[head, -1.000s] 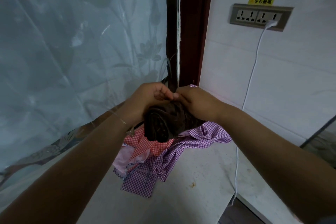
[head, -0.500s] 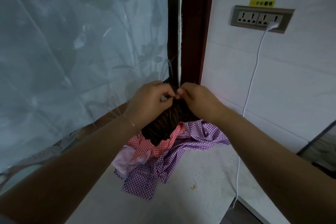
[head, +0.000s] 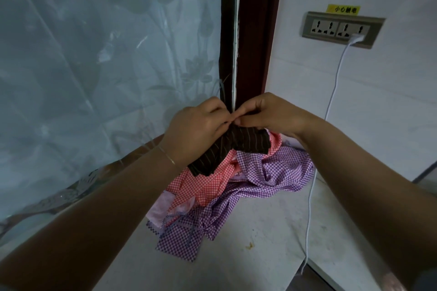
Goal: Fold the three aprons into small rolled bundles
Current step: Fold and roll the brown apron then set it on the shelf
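Both hands pinching brown striped apron (head: 238,146) above white counter (head: 260,231), checked aprons (head: 236,186) heaped in corner, wall socket (head: 340,29)

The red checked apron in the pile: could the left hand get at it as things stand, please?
Probably not at once: the left hand pinches the dark striped apron together with the right hand. The red checked apron lies uncovered just below, so once freed, the way looks open.
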`<state>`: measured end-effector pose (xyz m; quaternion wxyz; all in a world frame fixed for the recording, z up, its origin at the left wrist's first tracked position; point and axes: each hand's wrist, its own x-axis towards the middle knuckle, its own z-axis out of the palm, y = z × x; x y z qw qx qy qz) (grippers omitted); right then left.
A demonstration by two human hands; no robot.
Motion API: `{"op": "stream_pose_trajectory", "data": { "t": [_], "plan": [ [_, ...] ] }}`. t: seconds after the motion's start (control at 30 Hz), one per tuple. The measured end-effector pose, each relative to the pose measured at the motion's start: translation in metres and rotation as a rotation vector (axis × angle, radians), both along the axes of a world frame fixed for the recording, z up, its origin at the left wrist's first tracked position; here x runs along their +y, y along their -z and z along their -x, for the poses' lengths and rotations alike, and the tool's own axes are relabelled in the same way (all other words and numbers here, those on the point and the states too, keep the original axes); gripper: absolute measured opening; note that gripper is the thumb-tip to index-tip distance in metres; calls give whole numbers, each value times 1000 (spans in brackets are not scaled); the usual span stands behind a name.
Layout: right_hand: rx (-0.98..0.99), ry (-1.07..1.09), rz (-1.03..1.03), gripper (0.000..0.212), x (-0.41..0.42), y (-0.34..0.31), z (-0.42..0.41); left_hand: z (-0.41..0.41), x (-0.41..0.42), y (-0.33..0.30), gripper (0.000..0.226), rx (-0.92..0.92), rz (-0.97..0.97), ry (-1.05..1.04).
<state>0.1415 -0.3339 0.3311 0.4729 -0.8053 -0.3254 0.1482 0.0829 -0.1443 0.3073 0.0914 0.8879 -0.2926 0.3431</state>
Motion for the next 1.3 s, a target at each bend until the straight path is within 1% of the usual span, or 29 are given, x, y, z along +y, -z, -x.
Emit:
{"op": "stream_pose_trajectory", "data": {
  "t": [0.17,0.3,0.53,0.63,0.77,0.87,0.97,1.07,1.13,1.23,1.3],
  "plan": [
    [-59,7,-7,18,1,-1,7,-4,6,-1,26,26,149,56],
    [-153,64,-30,21,7,2,9,-8,6,-2,27,23,172,50],
    [-236,111,53,19,9,4,7,-13,4,-4,26,12,179,55],
    [-243,117,66,15,8,2,7,-13,5,-8,25,-4,152,58],
    [-139,58,24,12,2,-6,7,-12,7,-12,23,-49,24,98],
    [-161,18,38,14,0,-13,9,-13,8,-15,27,-82,-26,93],
    [-183,22,-7,17,-1,-16,10,-12,7,-17,26,-109,-12,98],
    [-268,61,5,23,2,-14,11,-11,8,-17,20,-101,86,102],
    [-345,107,45,18,7,-10,13,-11,7,-16,18,-72,147,92],
    [-488,193,169,8,11,-7,14,-10,5,-17,25,-4,186,58],
    [-586,216,267,12,11,-7,14,-10,5,-17,23,45,224,36]
  ]
}}
